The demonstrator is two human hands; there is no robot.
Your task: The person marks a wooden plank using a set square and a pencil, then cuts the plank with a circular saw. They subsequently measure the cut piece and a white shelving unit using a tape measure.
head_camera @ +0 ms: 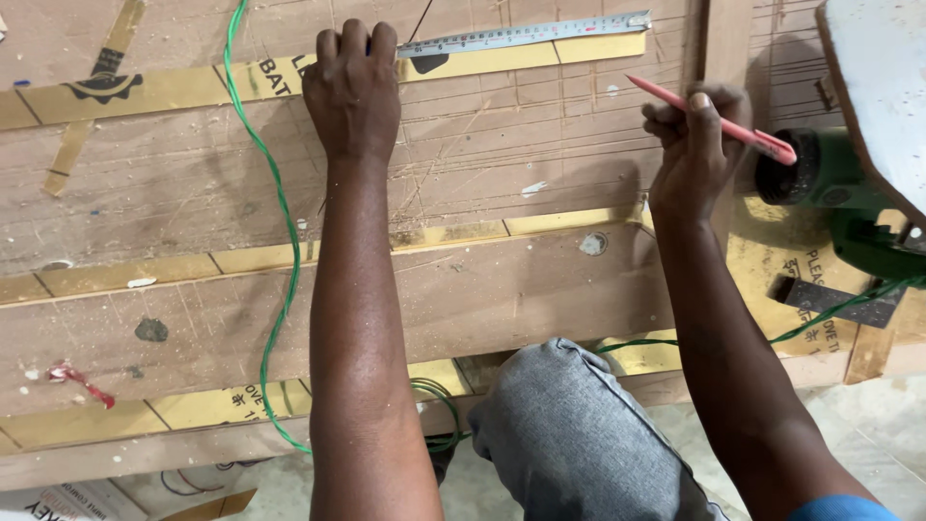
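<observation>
We are pressing our flat left hand on the ruler; our right hand is pinching a pencil.

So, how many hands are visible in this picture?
2. The left hand presses on the metal ruler on the wooden board. The right hand holds a red pencil.
</observation>
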